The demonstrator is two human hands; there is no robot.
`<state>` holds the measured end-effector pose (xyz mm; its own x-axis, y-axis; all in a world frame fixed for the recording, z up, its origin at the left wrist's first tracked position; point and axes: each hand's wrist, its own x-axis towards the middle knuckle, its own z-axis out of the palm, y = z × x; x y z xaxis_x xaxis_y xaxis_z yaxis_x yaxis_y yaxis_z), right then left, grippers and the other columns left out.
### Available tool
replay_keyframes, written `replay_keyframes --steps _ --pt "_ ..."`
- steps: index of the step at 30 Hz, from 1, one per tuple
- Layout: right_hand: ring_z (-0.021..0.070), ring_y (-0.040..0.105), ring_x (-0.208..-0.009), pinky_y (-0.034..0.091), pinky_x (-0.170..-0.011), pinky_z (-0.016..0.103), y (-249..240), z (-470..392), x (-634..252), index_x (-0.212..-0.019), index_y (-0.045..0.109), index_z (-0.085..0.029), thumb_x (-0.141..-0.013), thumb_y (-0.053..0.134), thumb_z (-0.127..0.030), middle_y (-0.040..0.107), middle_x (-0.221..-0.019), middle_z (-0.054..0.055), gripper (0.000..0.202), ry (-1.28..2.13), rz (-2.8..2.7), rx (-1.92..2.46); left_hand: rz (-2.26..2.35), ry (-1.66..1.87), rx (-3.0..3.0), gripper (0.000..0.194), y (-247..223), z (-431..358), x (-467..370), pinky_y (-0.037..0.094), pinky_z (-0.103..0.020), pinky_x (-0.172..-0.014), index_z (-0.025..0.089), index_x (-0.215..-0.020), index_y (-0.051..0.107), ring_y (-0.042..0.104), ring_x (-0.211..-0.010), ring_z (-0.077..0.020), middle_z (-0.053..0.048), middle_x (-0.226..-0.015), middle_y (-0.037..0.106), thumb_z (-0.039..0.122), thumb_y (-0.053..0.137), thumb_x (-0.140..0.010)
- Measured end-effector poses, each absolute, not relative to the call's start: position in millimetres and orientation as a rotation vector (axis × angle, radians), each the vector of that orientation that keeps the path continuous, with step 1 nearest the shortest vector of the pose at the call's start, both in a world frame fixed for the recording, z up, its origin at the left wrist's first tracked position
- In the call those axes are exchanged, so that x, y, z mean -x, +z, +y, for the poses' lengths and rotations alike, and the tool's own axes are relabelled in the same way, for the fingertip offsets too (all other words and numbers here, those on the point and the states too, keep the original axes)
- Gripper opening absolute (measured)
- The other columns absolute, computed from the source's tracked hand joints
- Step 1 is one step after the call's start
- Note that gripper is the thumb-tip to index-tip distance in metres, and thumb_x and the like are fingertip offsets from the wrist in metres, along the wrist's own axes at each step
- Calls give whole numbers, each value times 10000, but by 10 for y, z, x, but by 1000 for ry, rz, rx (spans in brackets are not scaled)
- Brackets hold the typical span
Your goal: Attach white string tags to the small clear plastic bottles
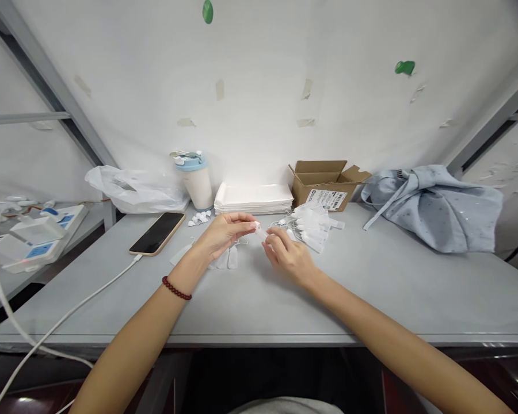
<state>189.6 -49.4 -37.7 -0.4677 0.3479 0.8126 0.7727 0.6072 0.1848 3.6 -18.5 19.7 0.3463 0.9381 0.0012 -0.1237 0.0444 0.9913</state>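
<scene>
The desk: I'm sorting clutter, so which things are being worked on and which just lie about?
In use: small white piece pinched between left hand and right hand; pile of white pieces; small white caps.
Lying about: phone; cup; cardboard box; blue garment; plastic bag.

Two bare forearms without sleeves, dark red beaded bracelet around the left wrist, left hand and right hand ungloved, no rings visible

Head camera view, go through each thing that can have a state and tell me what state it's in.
cardboard box: flaps open.
phone: screen dark, cable plugged in.
tumbler: lid on, upright.
left hand: pinching small white piece.
right hand: pinching the same piece.
blue garment: crumpled.
</scene>
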Motion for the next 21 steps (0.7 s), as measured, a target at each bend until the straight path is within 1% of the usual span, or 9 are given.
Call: replay_keyframes --steps 3,6,9,12,16,18,21 --pt "113 584 -535 351 -465 225 -375 -502 -1880 -954 546 -155 -932 421 -174 695 -828 60 129 -665 -2068 930 860 1007 -1304 198 188 -206 -69 444 -337 -916 142 -801 711 614 -862 -162 -42 -831 690 260 778 -657" --pt "141 605 -524 347 -444 243 -372 -514 -1865 -1091 515 -122 -949 406 -233 711 -813 79 210 -598 -2022 994 866 1021 -1374 220 185 -239 -103 447 -344 -895 152 -820 708 616 -860 -169 -44 -844 692 293 777 -666" --pt "156 623 -528 341 -424 246 -365 -519 -1860 -1169 482 -103 -951 400 -246 717 -796 87 273 -528 -2013 1018 874 1044 -1449 225 192 -271 -130 453 -335 -881 162 -828 711 616 -887 -177 -46 -875 695 319 771 -678" --pt "170 652 -584 374 -442 243 -371 -514 -1867 -1174 486 -120 -945 411 -253 724 -818 90 275 -468 -2018 1037 882 1076 -1494 228 210 -287 -133 463 -312 -853 166 -830 712 613 -882 -171 -43 -884 695 331 768 -682" --pt "190 681 -671 403 -464 246 -402 -495 -1878 -1125 516 -142 -938 432 -295 727 -880 109 256 -403 -1985 1106 914 1120 -1517 239 240 -285 -86 473 -286 -781 164 -827 708 592 -770 -136 -30 -836 683 342 768 -679" --pt "195 684 -681 398 -455 246 -415 -484 -1881 -1105 522 -145 -931 446 -311 726 -882 111 252 -384 -1962 1141 926 1072 -1541 243 257 -286 -58 476 -288 -758 161 -819 708 586 -725 -130 -26 -790 677 349 767 -678" --pt "203 688 -701 408 -461 250 -420 -473 -1884 -1105 514 -148 -927 451 -317 725 -896 112 253 -341 -1951 1168 991 965 -1599 253 272 -294 -44 480 -299 -743 155 -814 716 596 -720 -145 -35 -751 680 363 762 -679"
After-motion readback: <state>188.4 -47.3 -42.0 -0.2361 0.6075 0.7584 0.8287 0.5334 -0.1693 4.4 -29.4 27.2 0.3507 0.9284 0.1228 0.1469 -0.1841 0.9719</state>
